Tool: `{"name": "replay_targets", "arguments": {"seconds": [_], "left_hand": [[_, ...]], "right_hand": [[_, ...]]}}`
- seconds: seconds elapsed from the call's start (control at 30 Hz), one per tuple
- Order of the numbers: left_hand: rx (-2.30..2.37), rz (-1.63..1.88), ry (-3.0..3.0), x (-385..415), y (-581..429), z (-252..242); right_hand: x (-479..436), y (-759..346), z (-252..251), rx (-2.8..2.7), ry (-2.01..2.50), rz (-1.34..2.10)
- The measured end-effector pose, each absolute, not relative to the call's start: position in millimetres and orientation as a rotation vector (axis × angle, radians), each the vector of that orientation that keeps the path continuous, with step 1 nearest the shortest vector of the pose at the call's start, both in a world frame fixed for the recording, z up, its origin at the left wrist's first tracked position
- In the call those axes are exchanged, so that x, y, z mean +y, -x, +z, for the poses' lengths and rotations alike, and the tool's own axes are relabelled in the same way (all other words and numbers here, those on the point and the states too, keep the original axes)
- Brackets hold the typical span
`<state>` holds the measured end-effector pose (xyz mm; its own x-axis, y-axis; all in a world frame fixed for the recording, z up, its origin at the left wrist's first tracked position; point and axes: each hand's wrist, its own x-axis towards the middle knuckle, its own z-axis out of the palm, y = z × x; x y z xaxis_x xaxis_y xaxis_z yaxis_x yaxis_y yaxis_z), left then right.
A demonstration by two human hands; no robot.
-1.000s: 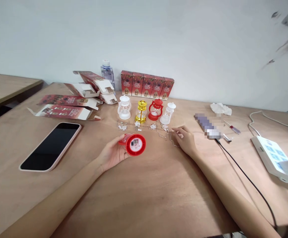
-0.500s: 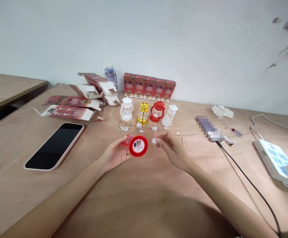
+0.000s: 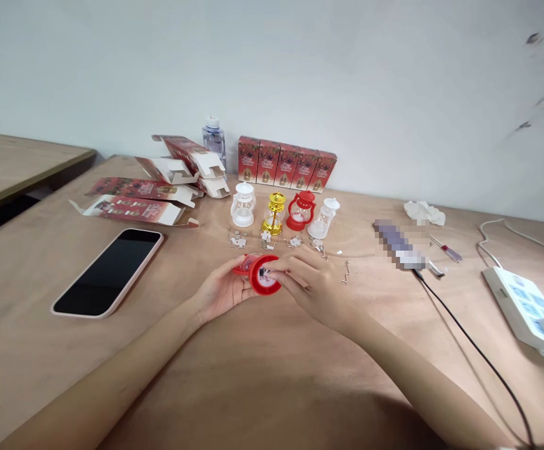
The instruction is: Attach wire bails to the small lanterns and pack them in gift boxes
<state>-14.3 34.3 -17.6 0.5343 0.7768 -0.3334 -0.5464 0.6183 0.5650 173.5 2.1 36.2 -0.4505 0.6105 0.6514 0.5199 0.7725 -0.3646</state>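
Observation:
My left hand [image 3: 222,289] is wrapped round a small red toy lantern [image 3: 242,267], tipped so that its underside faces me. The recessed base shows a white disc with a dark battery slot, partly covered by fingers. My right hand [image 3: 316,284] is closed in a pinch, its fingertips at that slot. The small white plastic piece in this pinch is mostly hidden now. Behind my hands stand a white lantern [image 3: 243,206], a gold lantern [image 3: 274,215], a red lantern [image 3: 301,211] and another white lantern [image 3: 323,219].
Small white parts [image 3: 295,242], button cells and bent wire handles lie before the lanterns. Opened cartons [image 3: 145,210] and a phone [image 3: 107,273] are left; a row of red boxes [image 3: 286,165] and a bottle [image 3: 213,140] behind; a screwdriver [image 3: 452,253] and power strip [image 3: 518,300] right.
My right hand has moved left, bringing the small white piece from beside the lantern to its underside. My left hand keeps its hold. The whole view has shifted slightly.

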Motion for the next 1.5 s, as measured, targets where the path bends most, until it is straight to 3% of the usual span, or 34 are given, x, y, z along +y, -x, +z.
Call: {"name": "replay_targets", "arguments": {"seconds": [0.37,0.63,0.97,1.5], "left_hand": [[0.597,0.805,-0.411,34.3,14.3,-17.2],[0.647,0.811,-0.401,34.8,15.5,-19.1],[0.643,0.840,-0.418,36.9,12.2,-16.6],[0.638,0.906,-0.413,36.3,10.2,-22.3]], "right_hand": [[-8.1,-172.9,32.4,-2.250,0.838,-0.414],[-6.3,-173.3,37.6,-2.255,0.876,-0.423],[-10.6,-163.2,36.5,-2.243,1.001,-0.699],[-10.6,-162.3,27.5,-2.152,0.973,-0.733]]}}
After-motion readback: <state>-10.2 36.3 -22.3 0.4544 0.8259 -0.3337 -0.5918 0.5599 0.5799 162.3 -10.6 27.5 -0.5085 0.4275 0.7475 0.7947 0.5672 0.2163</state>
